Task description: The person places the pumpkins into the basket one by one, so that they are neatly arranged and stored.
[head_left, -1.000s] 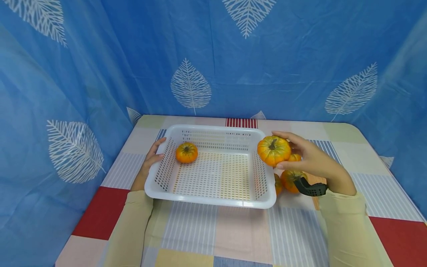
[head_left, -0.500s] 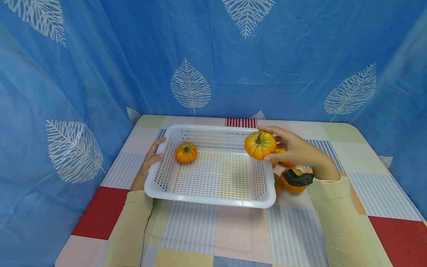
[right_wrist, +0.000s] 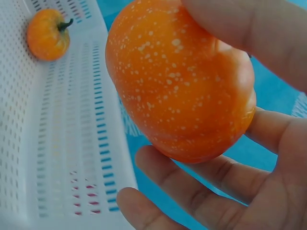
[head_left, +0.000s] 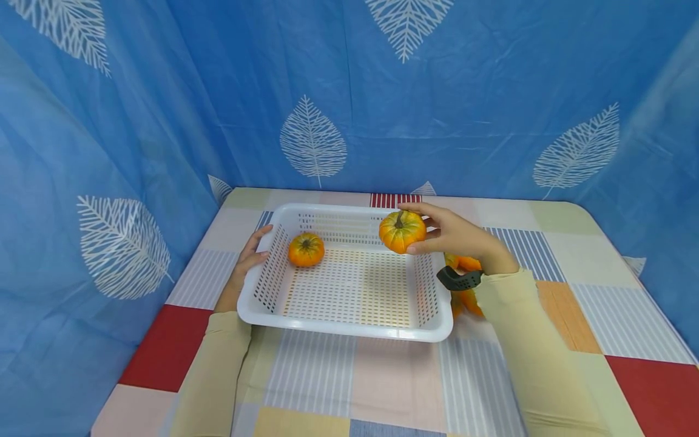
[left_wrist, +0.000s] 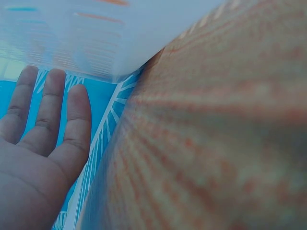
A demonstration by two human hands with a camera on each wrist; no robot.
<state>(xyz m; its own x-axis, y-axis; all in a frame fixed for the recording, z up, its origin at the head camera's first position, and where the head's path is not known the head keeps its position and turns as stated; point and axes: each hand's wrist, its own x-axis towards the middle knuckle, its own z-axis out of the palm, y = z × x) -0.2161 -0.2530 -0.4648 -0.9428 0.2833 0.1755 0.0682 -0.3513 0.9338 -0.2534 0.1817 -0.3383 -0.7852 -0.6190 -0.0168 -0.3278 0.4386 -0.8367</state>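
Note:
My right hand (head_left: 448, 229) holds a small orange-yellow pumpkin (head_left: 402, 232) above the right end of a white perforated plastic basket (head_left: 349, 331). In the right wrist view, thumb and fingers grip the held pumpkin's speckled orange underside (right_wrist: 177, 81). Another small pumpkin (head_left: 306, 249) sits in the basket near its left end. My left hand (head_left: 244, 264) rests against the basket's left side, fingertips at the rim. The left wrist view shows that hand's fingers (left_wrist: 51, 105) straight, their tips at the basket wall (left_wrist: 100, 52).
Several more pumpkins (head_left: 466, 298) lie on the table just right of the basket, partly hidden by the right wrist and its dark strap (head_left: 459, 280). A patchwork cloth (head_left: 398, 376) covers the table. Blue leaf-print curtains (head_left: 349, 121) hang behind and at the sides.
My right hand has carried the held pumpkin leftward, from the basket's right rim to over its interior. The left hand, the basket and the pumpkin inside have stayed put.

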